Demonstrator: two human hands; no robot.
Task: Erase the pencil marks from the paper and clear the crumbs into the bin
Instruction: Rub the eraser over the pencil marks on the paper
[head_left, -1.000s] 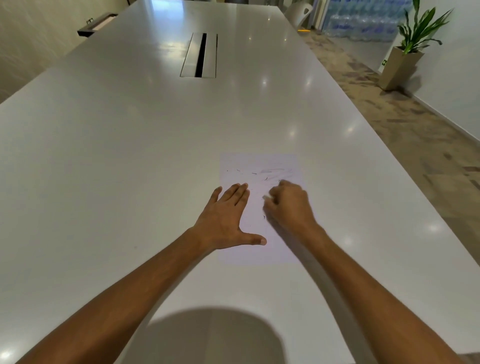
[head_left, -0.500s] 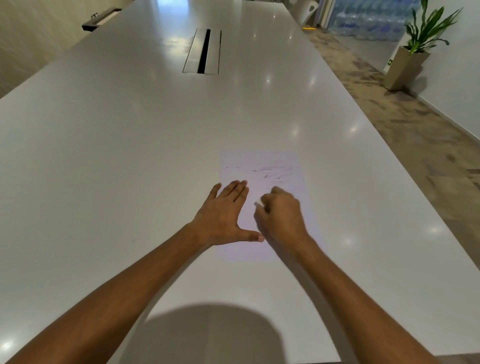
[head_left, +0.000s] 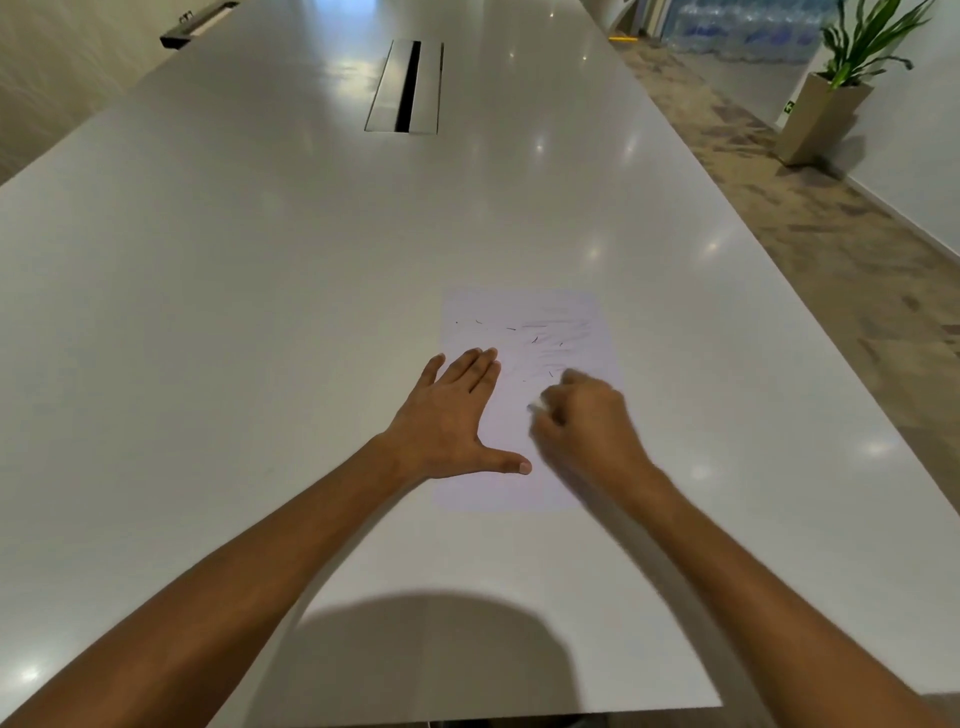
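Lying flat on a long white table (head_left: 260, 312), one sheet of paper (head_left: 519, 312) serves as the reference for all items below. Pencil marks (head_left: 535, 339): short dark strokes and faint grey smudges, scattered over the upper half of the paper, densest toward its upper right. Left hand (head_left: 449, 421): palm down on the paper's left side, fingers straight and together, thumb spread wide across the lower middle of the sheet, heel overlapping the paper's left edge onto the table. Right hand (head_left: 587, 426): on the paper's right side, just beside the left hand's thumb, fingers curled into a fist-like grip; motion-blurred. Eraser (head_left: 535, 407): a small pale object showing at the fingertips of the right hand, touching the sheet near its centre; shape cannot be told through the blur. Cable slot (head_left: 405, 85): a rectangular metal panel with a dark opening, set into the table well beyond the paper's far edge. Potted plant (head_left: 831, 93): on the patterned floor, far to the upper right of the paper, against a white wall.
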